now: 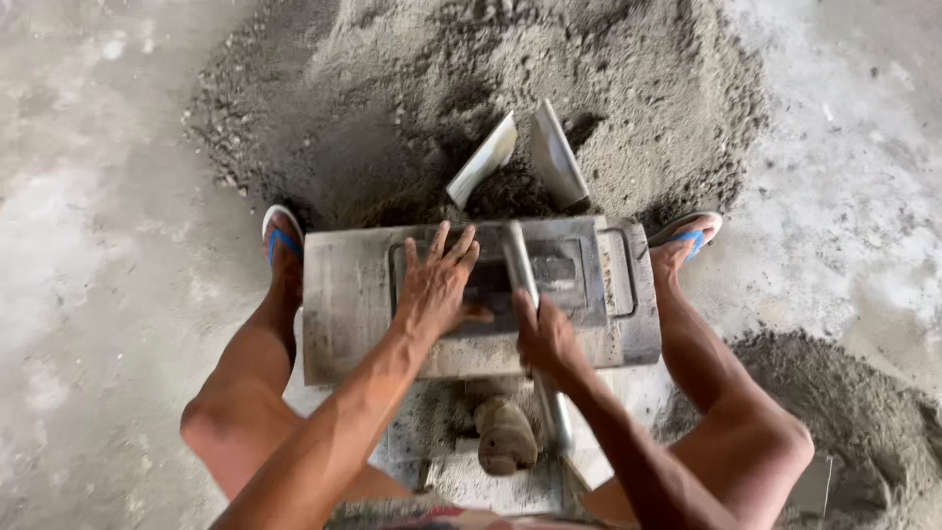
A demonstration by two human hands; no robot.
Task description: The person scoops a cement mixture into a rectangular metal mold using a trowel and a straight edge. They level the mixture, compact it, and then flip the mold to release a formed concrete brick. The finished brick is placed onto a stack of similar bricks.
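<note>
A grey metal block mould [343, 294] sits on the ground between my bare legs. My left hand [439, 283] lies flat on the plate in its middle, fingers spread. My right hand [545, 334] is closed around a metal handle bar [518, 263] that runs over the mould and down toward me. Beyond the mould, two bent metal blades [554, 155] stick into a large pile of dark, damp sand mix [510, 88].
My feet in blue flip-flops [280, 236] rest at both sides of the mould. A second heap of sand mix [854, 412] lies at the right. A lump-shaped part [505, 437] sits under the mould's near side. Pale concrete floor [88, 245] surrounds everything.
</note>
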